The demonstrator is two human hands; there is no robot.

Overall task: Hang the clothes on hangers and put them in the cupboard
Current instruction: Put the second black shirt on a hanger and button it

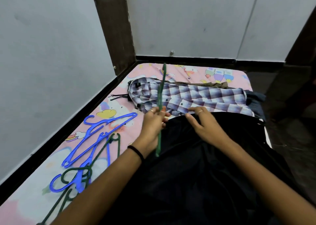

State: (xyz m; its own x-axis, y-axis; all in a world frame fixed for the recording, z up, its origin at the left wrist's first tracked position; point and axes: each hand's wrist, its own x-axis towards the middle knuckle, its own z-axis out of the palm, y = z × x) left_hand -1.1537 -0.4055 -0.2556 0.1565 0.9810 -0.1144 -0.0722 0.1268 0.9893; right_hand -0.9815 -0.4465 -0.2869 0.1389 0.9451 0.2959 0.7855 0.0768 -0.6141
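On the bed, over the near part of its pink cartoon-print sheet, a black garment lies spread flat and fills most of the lower right of the view. Just beyond it, touching its far edge, a purple-and-white checked shirt lies folded with its collar to the left and its long axis running left to right; a brown garment shows behind it and a dark blue one at its right end. The left hand has its fingers curled round a dark green hanger, gripping it near the middle; the hanger is seen edge-on, standing nearly upright, its long axis running from the wrist up and away over the checked shirt. A black band sits on that wrist. The right hand is loosely spread with relaxed fingers, resting on the far edge of the black garment where it meets the checked shirt; it grips nothing. To the left, on the sheet, a loose pile of blue hangers and green hangers lies flat and overlapping, hooks toward the near left. Grey-white walls meet at a dark brown post in the corner behind the bed.
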